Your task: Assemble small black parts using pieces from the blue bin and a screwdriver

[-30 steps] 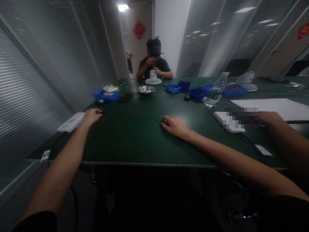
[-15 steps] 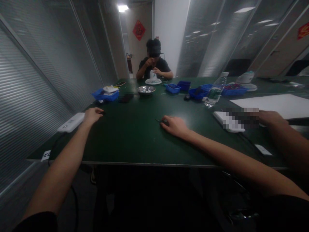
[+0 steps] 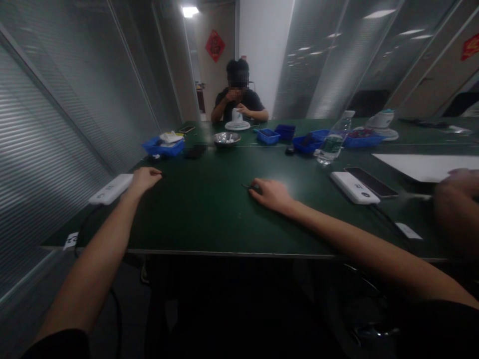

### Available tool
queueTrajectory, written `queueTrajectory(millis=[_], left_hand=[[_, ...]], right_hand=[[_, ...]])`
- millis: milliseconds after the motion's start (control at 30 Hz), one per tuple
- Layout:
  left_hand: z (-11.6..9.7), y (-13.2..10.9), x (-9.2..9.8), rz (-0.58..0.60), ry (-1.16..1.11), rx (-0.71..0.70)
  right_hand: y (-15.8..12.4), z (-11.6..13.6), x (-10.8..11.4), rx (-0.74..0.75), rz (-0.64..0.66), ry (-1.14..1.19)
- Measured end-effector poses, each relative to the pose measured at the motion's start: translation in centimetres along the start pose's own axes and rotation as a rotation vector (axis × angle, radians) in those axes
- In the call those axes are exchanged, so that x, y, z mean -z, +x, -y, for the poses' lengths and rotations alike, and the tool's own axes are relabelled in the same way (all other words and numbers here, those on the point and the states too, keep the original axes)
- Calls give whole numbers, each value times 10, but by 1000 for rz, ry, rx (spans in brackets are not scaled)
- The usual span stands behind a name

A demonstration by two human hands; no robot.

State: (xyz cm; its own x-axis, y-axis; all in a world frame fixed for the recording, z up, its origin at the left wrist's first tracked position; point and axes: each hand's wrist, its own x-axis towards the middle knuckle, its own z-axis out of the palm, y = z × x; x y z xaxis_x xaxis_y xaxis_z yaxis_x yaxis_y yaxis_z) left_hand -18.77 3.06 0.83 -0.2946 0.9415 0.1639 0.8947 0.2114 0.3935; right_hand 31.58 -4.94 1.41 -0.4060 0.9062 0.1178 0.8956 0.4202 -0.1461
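My left hand [image 3: 145, 180] rests at the left of the green table [image 3: 194, 214], its fingers pinched together around a small dark piece [image 3: 160, 174] too small to name. Beside that wrist lies a white power bank-like box [image 3: 111, 189] with a cable. Nearer the middle, my right hand [image 3: 271, 193] lies on the tabletop, fingers curled on a thin dark tool [image 3: 246, 186] whose slender tip points left. The rest of that tool is hidden by the fingers.
Blue trays [image 3: 162, 146], a metal bowl [image 3: 227, 139] and a water bottle [image 3: 333, 142] stand farther back. To the right are another white box [image 3: 355, 187], a phone [image 3: 370, 181] and a co-worker's blurred hand [image 3: 458, 194]. Across the table sits a person [image 3: 239, 97] with a white fan [image 3: 237, 122].
The co-worker's hand at the right has moved away from the phone, rightward, and the phone now lies uncovered beside the white box. My own hands have hardly moved.
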Motion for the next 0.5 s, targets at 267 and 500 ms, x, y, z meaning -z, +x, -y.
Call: queueTrajectory(millis=[267, 500], left_hand=[[-5, -4, 2, -22, -59, -11], [6, 6, -3, -14, -45, -53]], right_hand=[[0, 1, 1, 1, 1, -2], [1, -2, -2, 6, -14, -8]])
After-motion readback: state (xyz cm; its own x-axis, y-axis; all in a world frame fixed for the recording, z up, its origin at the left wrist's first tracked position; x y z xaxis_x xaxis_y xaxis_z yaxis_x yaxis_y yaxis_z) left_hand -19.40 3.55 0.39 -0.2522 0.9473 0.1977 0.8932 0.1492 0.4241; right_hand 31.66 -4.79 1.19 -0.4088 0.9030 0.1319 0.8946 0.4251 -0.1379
